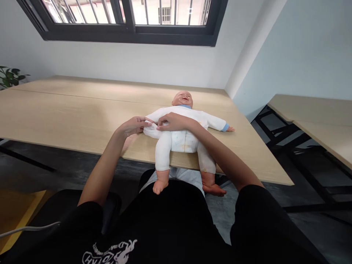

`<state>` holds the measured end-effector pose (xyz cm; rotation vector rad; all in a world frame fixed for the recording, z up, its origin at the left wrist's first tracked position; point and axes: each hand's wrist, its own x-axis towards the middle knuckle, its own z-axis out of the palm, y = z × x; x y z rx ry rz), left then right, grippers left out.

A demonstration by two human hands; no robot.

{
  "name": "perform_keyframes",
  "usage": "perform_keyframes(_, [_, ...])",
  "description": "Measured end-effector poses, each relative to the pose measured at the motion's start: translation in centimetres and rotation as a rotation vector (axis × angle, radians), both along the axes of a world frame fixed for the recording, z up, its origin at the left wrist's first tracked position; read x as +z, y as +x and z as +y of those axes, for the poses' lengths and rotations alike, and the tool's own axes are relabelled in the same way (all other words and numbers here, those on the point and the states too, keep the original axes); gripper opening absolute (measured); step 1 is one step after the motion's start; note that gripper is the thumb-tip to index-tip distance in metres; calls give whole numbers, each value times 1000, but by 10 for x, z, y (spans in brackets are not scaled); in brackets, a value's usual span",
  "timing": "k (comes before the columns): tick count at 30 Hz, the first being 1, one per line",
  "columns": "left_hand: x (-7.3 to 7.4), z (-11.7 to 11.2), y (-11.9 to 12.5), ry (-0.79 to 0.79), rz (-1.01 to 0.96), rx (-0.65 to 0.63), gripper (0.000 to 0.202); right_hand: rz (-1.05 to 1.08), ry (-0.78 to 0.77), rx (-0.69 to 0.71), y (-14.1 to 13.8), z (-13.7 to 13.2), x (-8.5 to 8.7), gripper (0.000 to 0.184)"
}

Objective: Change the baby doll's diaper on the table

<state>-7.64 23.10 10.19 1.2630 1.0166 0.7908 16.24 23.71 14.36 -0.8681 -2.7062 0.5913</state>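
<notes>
A baby doll (pixel 194 114) in a white suit with blue collar and cuff lies on its back, its head toward the wall and its bare feet past the table's front edge. Around its hips is a white diaper (pixel 183 143) with yellowish stains on the front. My left hand (pixel 135 126) pinches the outer end of the diaper's side flap, beside the doll's hip. Closer to the belly, my right hand (pixel 173 121) has thumb and fingers closed on the same flap. My right forearm crosses the doll's lower body and hides part of the diaper.
The doll rests on a light wooden table (pixel 90 117) against the wall, under a barred window (pixel 129 27). A second table (pixel 316 113) stands to the right. At the far left is a green plant (pixel 11 77). A black chair (pixel 64 209) and a cable (pixel 33 228) are at lower left.
</notes>
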Motion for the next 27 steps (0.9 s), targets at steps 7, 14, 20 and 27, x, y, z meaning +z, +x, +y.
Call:
perform_keyframes(7, [-10, -8, 4, 54, -181, 105, 39, 16, -13, -95, -26, 15, -6, 36])
perform_keyframes(14, [-15, -13, 13, 92, -292, 204, 48, 197, -39, -97, -26, 15, -19, 19])
perform_keyframes(20, [-17, -15, 11, 97, -350, 175, 42, 253, -88, -111, -23, 11, -20, 6])
perform_keyframes(27, [-16, -13, 19, 128, -350, 165, 51, 289, -46, -94, -22, 13, -22, 8])
